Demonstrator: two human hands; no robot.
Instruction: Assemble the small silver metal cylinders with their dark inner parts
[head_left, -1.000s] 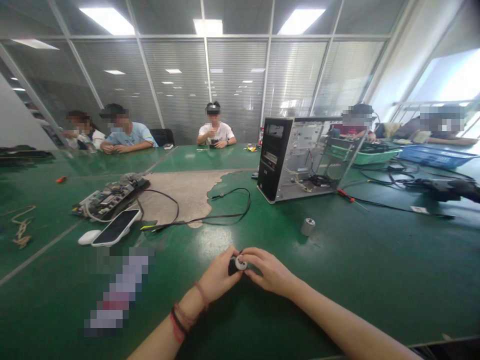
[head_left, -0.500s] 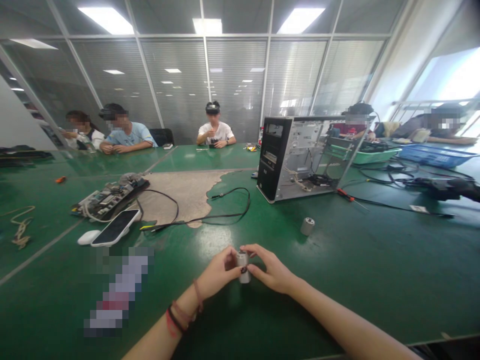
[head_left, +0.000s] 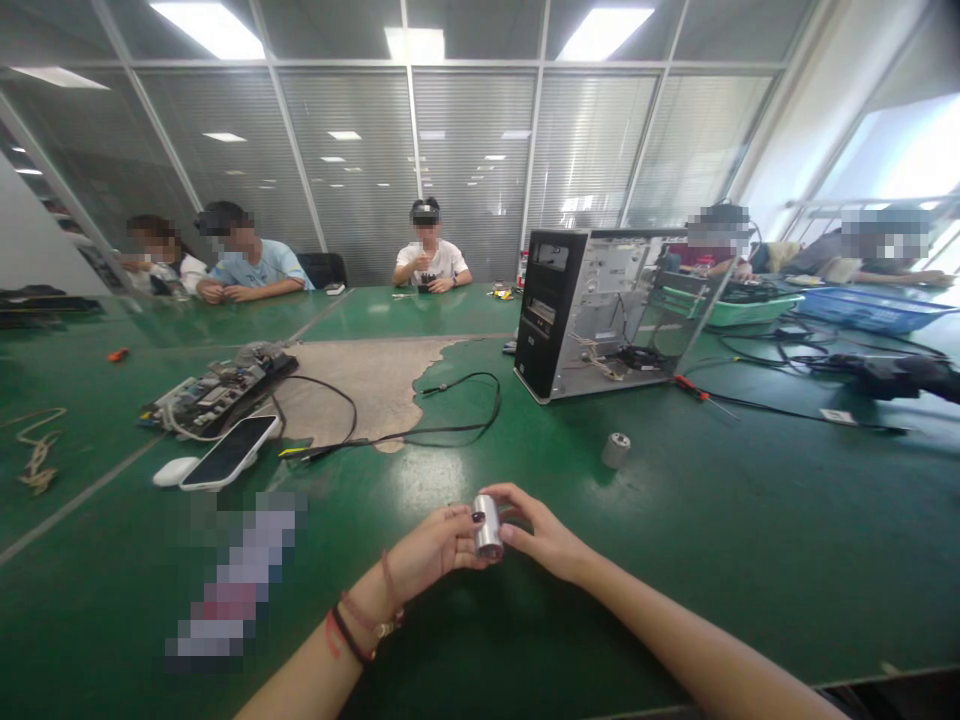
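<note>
A shiny silver metal cylinder (head_left: 488,536) is held between my two hands above the green table. My left hand (head_left: 435,548) grips it from the left, thumb across its side and fingers curled beneath. From the right, my right hand (head_left: 541,533) holds it too, with fingertips at its upper end and thumb by its side. The cylinder is tilted, and its lower end face points toward me. Beyond the hands, to the right, a second, duller metal cylinder (head_left: 616,450) stands on the table.
An open computer case (head_left: 559,320) stands behind the second cylinder, a red screwdriver (head_left: 694,389) beside it. To the left lie a phone (head_left: 231,453), a white case (head_left: 176,471), a circuit board (head_left: 217,392) and a black cable (head_left: 450,431). Baskets and several people are around the far side.
Between my hands the metal cylinder has turned from roughly upright to tilted, its smooth side now showing. My left fingers have shifted beneath it. The second cylinder has stayed put.
</note>
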